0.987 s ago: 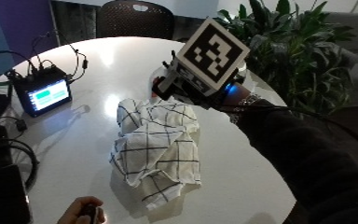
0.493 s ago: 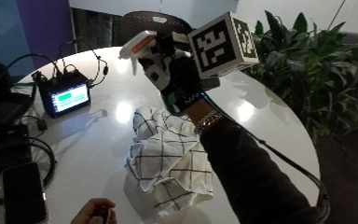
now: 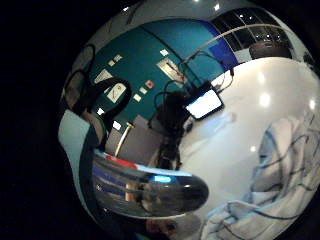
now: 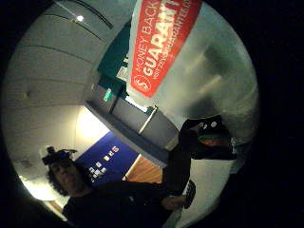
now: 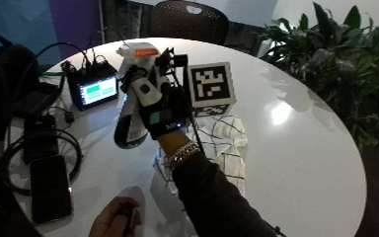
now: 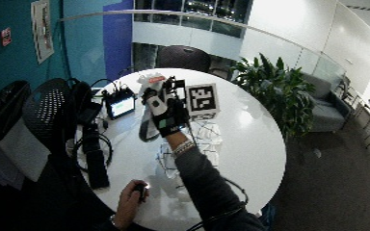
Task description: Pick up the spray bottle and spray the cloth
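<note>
The gloved right hand [image 5: 155, 106] has its fingers [image 5: 139, 74] curled round the spray bottle [image 5: 134, 94], held upright in the air above the white worktop [image 5: 294, 148], the checked cloth [image 5: 225, 143] lying just below.

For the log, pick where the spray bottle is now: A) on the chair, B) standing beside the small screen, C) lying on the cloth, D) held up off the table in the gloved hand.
D: the gloved right hand grips the spray bottle in the air, beside the checked cloth.
</note>
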{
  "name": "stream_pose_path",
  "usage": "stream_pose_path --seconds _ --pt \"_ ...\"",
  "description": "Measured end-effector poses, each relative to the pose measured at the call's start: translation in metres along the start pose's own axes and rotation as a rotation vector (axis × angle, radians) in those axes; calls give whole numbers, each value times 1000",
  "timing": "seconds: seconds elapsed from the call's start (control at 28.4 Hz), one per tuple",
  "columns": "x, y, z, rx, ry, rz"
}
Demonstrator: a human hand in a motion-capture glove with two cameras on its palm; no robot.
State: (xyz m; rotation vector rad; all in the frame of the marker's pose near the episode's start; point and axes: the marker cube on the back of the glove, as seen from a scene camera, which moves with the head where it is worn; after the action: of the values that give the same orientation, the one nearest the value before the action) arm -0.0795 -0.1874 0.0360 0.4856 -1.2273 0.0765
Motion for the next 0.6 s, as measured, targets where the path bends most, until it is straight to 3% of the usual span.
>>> stream_pose_path --seconds 0.39,0.6 --pt "31 25 54 -139 139 -9" --pt "33 30 54 -98 178 -50"
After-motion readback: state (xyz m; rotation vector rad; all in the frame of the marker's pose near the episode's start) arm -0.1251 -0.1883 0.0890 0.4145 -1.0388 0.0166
